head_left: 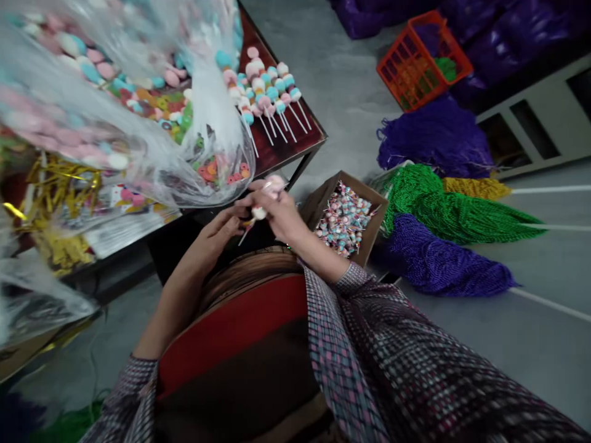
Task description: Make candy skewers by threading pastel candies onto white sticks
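Note:
My right hand is closed around a marshmallow skewer, whose pink top pokes out past the fingers with a shiny, film-like glint. Its white stick slants down toward my waist. Curled in from the other side, my left hand has its fingertips pressed against the skewer's lower part; their exact grip is partly hidden. Just beyond both hands is the table edge with a clear plastic bag of gummy rings. Finished-looking marshmallow skewers lie in a pile on the dark red table.
A cardboard box full of wrapped candy skewers stands to my right. Beyond it are green and purple tasselled bundles and an orange basket. Large bags of marshmallows and gold tinsel cover the table's left.

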Available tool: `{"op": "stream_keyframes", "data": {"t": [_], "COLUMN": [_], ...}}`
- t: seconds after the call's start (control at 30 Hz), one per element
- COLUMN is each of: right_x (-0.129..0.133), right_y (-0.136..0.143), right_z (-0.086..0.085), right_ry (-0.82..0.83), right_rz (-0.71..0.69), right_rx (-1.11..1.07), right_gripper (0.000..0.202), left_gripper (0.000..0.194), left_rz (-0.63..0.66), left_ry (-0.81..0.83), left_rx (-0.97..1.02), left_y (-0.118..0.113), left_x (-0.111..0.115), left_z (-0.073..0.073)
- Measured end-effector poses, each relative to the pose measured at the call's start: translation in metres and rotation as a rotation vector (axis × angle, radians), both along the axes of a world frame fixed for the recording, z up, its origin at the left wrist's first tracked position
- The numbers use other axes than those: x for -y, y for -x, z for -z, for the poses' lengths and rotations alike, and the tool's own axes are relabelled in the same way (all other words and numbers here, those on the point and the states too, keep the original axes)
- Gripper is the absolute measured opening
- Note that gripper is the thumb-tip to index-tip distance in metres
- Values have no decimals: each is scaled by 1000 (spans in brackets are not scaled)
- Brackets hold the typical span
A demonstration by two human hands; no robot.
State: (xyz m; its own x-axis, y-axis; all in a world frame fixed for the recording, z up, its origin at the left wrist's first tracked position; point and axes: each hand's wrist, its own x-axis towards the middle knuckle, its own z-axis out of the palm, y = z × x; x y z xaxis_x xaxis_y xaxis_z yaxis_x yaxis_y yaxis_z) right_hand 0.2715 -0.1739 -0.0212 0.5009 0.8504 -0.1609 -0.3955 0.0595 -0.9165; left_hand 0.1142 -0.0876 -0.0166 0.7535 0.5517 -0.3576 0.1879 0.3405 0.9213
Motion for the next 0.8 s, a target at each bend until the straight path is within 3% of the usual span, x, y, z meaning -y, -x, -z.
{"op": "stream_keyframes", "data": {"t": [0.13,0.27,0.33,0.4,0.5,0.57,0.67,0.8], "right_x": [46,121,153,172,172,155,118,73], "right_y": [-86,-169,-189,-197,-192,-184,-164,-127], "right_z": [43,78,88,94,96,93,80,52], "right_ry": [212,753,968,1041,985,832,560,360], "right_rz": [409,518,514,546,620,627,531,384], "right_rx": [110,469,610,647,689,709,684,558], "right_gripper": [46,38,40,53,61,53,37,26], "left_gripper": [45,38,36,34,29,30,33,33], "left_rz": [-89,-135,-163,-164,-129,-111,-92,-95], "left_ry": [-79,-37,-32,-29,-30,-26,-11,-26], "left_rx": [-29,-5,6,16,19,16,20,22], "left_y": [-1,0,0,-1,-3,-3,-1,7], "left_x": [-5,-10,-10,-9,-8,-7,-6,-7], "left_z": [-1,-5,-7,-9,-10,-10,-9,-7]}}
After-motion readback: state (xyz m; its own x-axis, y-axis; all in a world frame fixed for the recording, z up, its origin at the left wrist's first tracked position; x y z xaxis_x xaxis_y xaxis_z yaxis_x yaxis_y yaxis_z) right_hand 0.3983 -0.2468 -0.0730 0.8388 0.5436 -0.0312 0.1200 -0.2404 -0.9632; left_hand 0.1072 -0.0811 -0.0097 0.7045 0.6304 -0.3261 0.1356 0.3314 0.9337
